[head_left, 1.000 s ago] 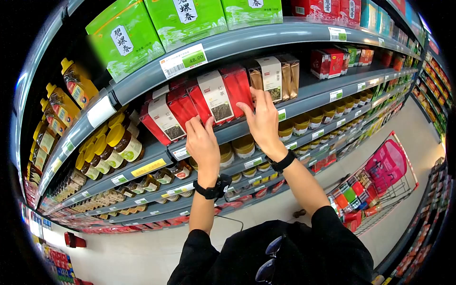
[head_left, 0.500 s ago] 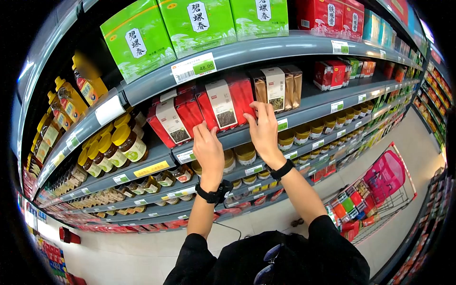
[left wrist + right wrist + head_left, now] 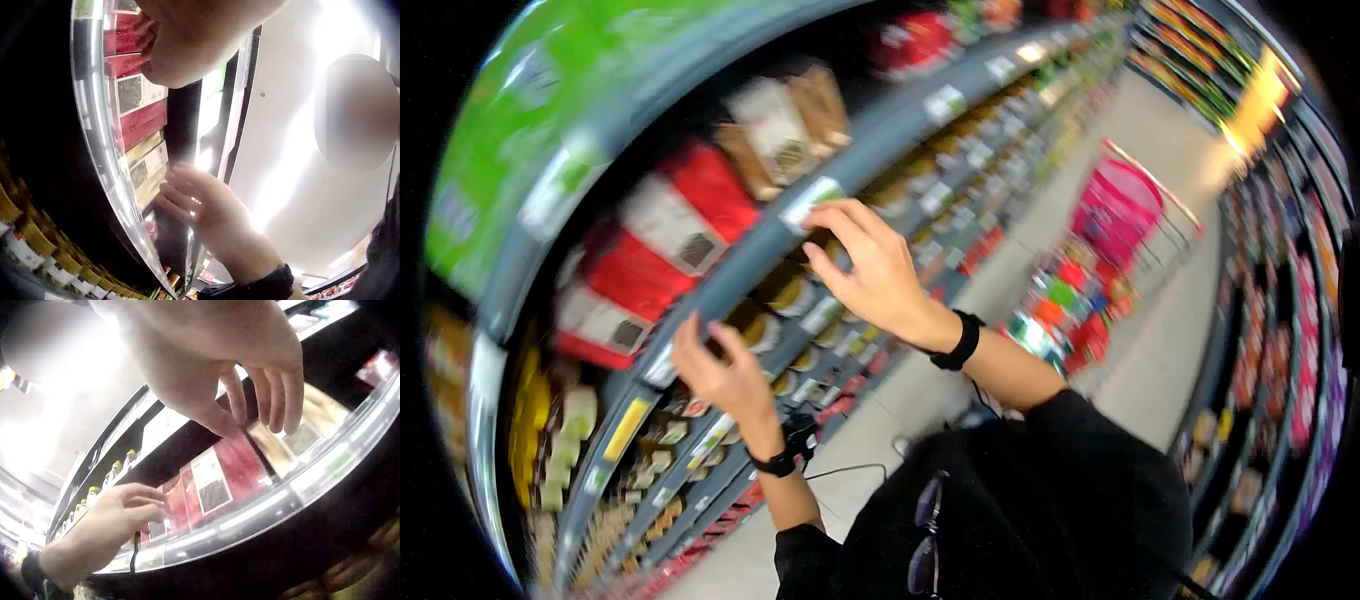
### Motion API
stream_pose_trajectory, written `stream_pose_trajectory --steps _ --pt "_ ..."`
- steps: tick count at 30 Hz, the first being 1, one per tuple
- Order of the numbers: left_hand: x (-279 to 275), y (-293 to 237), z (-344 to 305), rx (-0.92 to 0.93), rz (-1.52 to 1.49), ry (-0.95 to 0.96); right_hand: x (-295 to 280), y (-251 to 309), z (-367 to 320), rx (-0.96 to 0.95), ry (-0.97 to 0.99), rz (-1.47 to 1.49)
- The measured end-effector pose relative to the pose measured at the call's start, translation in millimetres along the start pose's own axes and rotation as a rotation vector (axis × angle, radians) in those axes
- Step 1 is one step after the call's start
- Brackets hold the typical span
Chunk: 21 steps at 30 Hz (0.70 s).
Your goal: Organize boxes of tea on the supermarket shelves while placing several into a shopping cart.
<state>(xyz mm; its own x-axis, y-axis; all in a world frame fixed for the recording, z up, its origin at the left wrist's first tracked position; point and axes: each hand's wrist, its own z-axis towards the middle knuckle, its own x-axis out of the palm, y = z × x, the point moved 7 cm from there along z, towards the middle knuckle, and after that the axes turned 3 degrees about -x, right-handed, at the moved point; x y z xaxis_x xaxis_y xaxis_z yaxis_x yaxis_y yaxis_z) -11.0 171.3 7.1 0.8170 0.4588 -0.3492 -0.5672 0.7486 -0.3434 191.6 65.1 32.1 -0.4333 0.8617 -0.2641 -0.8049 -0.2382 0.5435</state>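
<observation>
In the head view my left hand (image 3: 725, 380) is at the shelf's front edge, fingers loosely bent with nothing between them. Two red tea packs (image 3: 685, 225) with white labels stand just behind that edge. My right hand (image 3: 875, 270) hangs in front of the shelf, thumb and fingers apart and holding nothing. Beyond its fingertips are gold tea packs (image 3: 785, 125) with a white label. From the right wrist, the right hand (image 3: 250, 369) appears above a red pack (image 3: 225, 475), while the left hand (image 3: 119, 522) lies by the pack farther left.
Green boxes (image 3: 550, 110) fill the shelf above. Rows of jars (image 3: 785, 290) line the shelf below. A shopping cart (image 3: 1175, 215) with a pink bag (image 3: 1115, 210) and several colourful packages stands in the aisle. Another stocked shelf (image 3: 1250, 380) runs along the right side.
The head view has swung right and tilted, blurring the shelf. Both hands have drawn back from the red packs, the right hand farther; the packs still stand on the shelf.
</observation>
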Motion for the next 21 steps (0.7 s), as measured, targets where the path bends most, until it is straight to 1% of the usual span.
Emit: stream_pose_trajectory --steps 1,3,4,5,6,7,8,9,10,11,12,13,15,17,18,21 --pt "1.7 -4.4 -14.4 -0.002 -0.072 0.028 -21.5 -12.1 -13.6 0.031 -0.019 -0.033" --pt "15.9 -18.5 -43.8 -0.061 -0.283 0.190 -76.3 -34.9 -40.6 0.171 -0.003 -0.142" --pt "24.7 -28.0 -58.4 -0.030 -0.340 0.267 -109.6 -44.0 -55.0 0.257 -0.030 -0.220" --pt "38.1 -33.5 -76.8 -0.036 -0.417 0.365 -144.7 -56.9 -73.0 0.281 -0.088 -0.278" --pt "55.6 -34.0 -97.4 -0.084 -0.479 0.479 -182.4 -70.3 -92.8 0.404 -0.142 -0.322" --pt "72.6 -37.5 -119.1 -0.128 -0.531 0.588 -220.2 -69.8 -106.4 0.483 -0.175 -0.424" --pt "86.2 -45.2 -136.8 -0.134 -0.568 0.684 -258.0 -86.5 -134.5 0.532 -0.188 -0.549" --pt "97.6 -53.5 -153.3 -0.126 -0.609 0.750 -291.4 -95.5 -158.0 0.635 -0.242 -0.514" --pt "104.3 -65.0 -165.0 -0.119 -0.619 0.822 -327.9 -112.8 -191.7 0.706 -0.272 -0.574" --pt "108.8 -76.8 -176.9 -0.109 -0.621 0.897 -359.2 -122.6 -217.7 0.749 -0.325 -0.632" --pt "115.3 -84.4 -191.4 -0.146 -0.646 0.950 -390.9 -143.9 -252.6 0.768 -0.363 -0.580" --pt "121.0 -90.9 -203.5 -0.120 -0.658 0.992 -415.5 -167.5 -287.6 0.905 -0.353 -0.585" --pt "123.1 -115.1 -214.2 -0.142 -0.659 1.108 -454.3 -217.3 -355.5 1.173 -0.319 -0.573" --pt "125.3 -133.3 -220.1 -0.119 -0.607 1.186 -473.0 -271.5 -410.1 1.239 -0.233 -0.566" --pt "127.7 -143.7 -223.6 -0.108 -0.587 1.222 -475.0 -290.4 -427.2 1.268 -0.248 -0.537" --pt "133.8 -158.3 -228.3 -0.071 -0.531 1.226 -472.4 -350.0 -464.5 1.412 -0.078 -0.549"
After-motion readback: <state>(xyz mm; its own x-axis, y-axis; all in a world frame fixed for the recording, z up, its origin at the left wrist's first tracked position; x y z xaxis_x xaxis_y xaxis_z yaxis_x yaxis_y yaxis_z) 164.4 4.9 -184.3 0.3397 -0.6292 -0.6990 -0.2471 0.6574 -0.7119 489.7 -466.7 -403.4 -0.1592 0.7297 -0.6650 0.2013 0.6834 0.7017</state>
